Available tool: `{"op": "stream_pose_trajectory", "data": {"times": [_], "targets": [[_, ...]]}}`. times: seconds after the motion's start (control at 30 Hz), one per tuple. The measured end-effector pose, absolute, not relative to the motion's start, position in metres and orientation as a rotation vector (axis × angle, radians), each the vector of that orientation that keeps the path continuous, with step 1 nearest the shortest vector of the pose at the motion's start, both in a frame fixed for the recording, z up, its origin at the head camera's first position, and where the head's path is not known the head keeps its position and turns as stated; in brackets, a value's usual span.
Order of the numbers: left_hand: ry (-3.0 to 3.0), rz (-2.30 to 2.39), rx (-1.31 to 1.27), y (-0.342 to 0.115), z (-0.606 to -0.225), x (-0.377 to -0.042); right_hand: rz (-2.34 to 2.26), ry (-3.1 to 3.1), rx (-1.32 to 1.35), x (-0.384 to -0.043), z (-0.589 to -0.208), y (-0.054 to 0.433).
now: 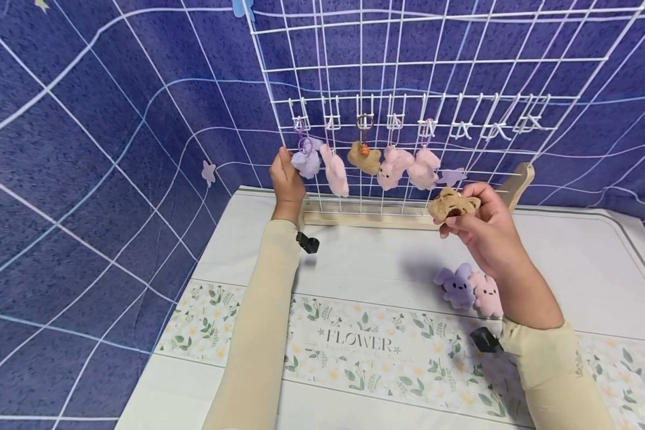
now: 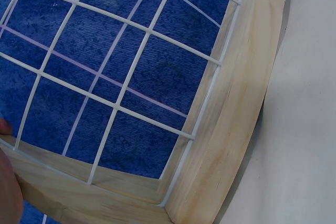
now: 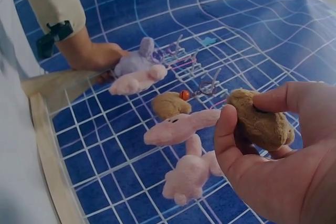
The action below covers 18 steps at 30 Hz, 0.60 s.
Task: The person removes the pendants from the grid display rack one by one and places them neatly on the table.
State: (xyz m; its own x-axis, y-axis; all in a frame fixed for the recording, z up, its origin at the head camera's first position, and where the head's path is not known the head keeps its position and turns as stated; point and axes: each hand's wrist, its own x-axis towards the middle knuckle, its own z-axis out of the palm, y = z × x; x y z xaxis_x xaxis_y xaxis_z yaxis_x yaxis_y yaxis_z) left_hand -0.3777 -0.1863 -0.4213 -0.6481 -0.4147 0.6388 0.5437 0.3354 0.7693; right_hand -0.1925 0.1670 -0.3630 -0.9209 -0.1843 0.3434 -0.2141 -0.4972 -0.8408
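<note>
My right hand (image 1: 486,224) pinches a small brown plush toy (image 1: 454,205) between thumb and fingers, in front of the rack's lower right part. In the right wrist view the same brown plush (image 3: 260,121) shows its back. My left hand (image 1: 289,188) grips the wooden side piece (image 2: 47,192) of the wire rack at its left end, beside a hanging purple plush (image 1: 307,158). Next to that plush hang a pink plush (image 1: 334,172), a brown plush (image 1: 364,157) with an orange bell, and two more pink plushes (image 1: 393,167) on the hooks.
White wire hooks (image 1: 497,128) line the right part of the grid (image 1: 435,63). A purple plush (image 1: 457,286) and a pink plush (image 1: 487,295) lie on the table under my right forearm. A flower-printed mat (image 1: 355,343) covers the table; blue patterned cloth (image 1: 113,179) hangs behind.
</note>
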Motion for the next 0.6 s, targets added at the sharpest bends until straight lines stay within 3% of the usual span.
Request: {"op": "stream_pose_trajectory", "data": {"times": [0.6], "targets": [[-1.776,-1.441,-0.113,-0.187,-0.4217,-0.3766,2.46,-2.018,0.517,-0.1944,-0.3708,0.171]]}}
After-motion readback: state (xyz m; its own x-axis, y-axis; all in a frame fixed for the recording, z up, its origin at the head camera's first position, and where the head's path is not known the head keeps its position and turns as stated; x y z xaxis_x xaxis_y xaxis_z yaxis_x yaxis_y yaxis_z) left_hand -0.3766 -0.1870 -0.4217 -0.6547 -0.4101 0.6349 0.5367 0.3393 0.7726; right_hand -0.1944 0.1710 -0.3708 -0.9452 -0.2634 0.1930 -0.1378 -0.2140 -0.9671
